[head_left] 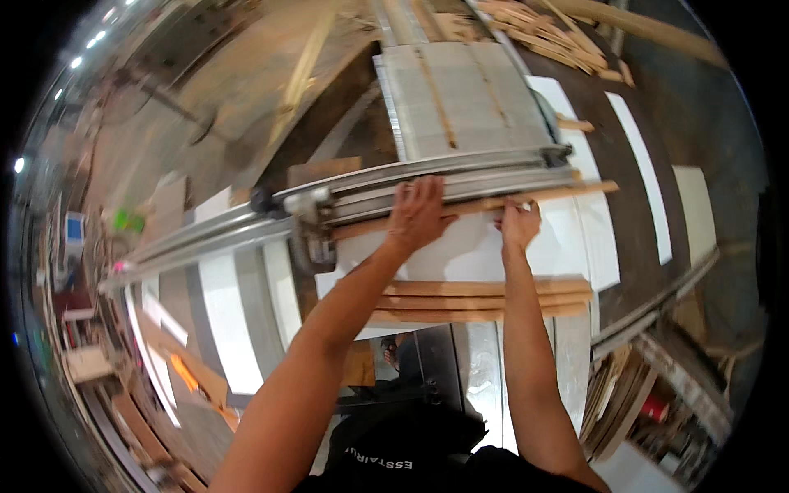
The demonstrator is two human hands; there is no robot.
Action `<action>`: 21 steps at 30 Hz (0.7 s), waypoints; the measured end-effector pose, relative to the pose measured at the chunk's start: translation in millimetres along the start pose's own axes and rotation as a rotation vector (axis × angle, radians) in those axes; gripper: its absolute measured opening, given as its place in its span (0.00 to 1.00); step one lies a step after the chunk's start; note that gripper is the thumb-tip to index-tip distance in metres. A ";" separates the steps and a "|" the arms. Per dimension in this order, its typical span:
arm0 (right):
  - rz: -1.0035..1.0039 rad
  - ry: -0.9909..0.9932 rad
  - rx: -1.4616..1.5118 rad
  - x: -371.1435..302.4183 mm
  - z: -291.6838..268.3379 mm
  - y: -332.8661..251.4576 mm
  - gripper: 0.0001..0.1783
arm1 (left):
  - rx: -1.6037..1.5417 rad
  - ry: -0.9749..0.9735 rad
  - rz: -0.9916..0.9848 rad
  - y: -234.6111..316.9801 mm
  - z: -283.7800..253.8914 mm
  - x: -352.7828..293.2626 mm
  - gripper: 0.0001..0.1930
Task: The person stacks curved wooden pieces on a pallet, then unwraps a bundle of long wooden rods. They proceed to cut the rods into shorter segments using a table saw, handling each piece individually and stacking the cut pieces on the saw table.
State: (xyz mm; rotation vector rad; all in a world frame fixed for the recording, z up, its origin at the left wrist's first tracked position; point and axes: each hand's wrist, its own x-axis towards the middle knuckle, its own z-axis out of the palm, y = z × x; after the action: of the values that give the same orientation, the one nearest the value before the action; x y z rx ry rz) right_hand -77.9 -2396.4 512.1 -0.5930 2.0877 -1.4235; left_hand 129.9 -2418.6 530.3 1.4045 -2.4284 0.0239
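A long, narrow wooden strip (481,205) lies along the metal fence (374,197) of a saw table, its right end reaching past the fence. My left hand (417,215) rests across fence and strip, fingers stretched over the metal and thumb out toward the strip's near side. Farther right, my right hand (519,223) is closed on the strip's near edge in a pinch; its fingertips are partly hidden. Beneath the strip is a white board (464,261). Nearer me, several similar wooden strips (485,301) lie side by side, partly behind my right forearm.
A clamp-like metal stop (312,226) sits on the fence left of my hands. Beyond the fence stretches a grey sliding table (460,99). Wood offcuts (546,37) are heaped at the far right. An orange-handled tool (187,375) lies at the left.
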 end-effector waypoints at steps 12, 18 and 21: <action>-0.085 0.126 -0.266 45.1 -3.7 12.1 0.21 | 0.014 0.082 -0.002 4.0 -9.1 1.0 0.44; -0.100 0.126 -0.199 39.5 -5.1 2.1 0.33 | 0.008 0.056 -0.026 5.0 -11.6 0.4 0.45; -0.127 0.131 -0.226 37.9 -4.3 -1.2 0.36 | 0.042 0.074 -0.020 4.5 -10.1 0.5 0.45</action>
State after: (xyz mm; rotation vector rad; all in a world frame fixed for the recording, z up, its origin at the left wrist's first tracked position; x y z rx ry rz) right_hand -109.4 -2417.5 507.5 -0.7509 2.3723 -1.3346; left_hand 128.7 -2414.9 540.7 1.4200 -2.3668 0.1197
